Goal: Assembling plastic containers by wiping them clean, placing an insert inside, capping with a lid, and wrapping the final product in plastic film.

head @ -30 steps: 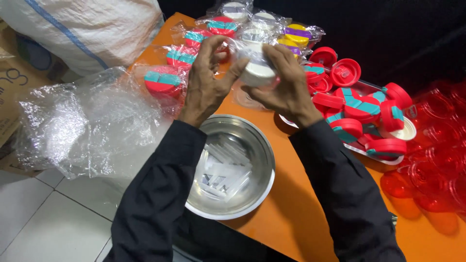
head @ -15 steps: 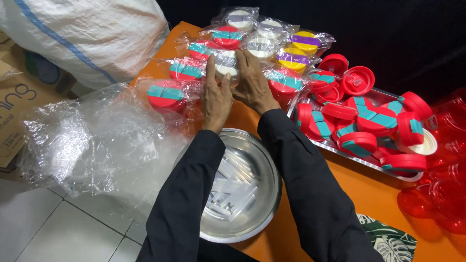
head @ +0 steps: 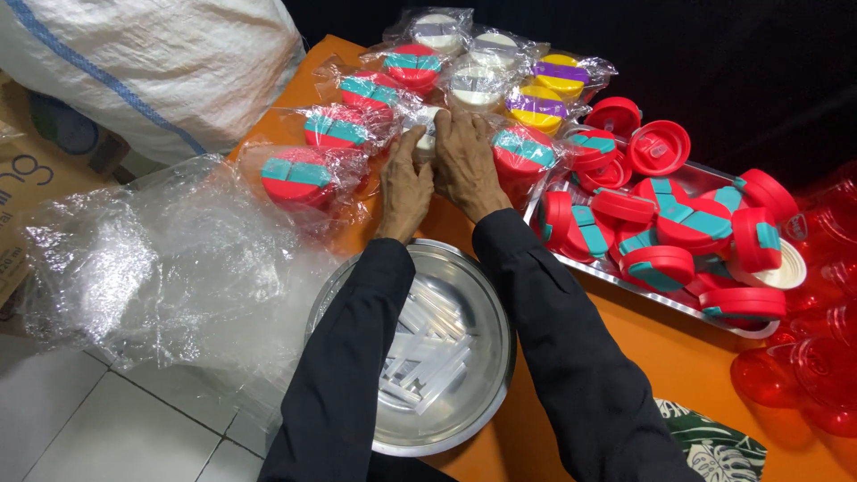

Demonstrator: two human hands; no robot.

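Crinkly plastic-wrapped round lid (head: 427,134) | left hand (head: 403,187), right hand (head: 464,165) both clasp it | orange table (head: 678,357)

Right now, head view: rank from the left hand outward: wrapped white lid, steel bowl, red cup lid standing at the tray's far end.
1. Wrapped white lid: at the fingertips of the left hand, touching.
2. Steel bowl: just below the wrist, toward the person.
3. Red cup lid: far right, past the right hand, at the tray's far end.
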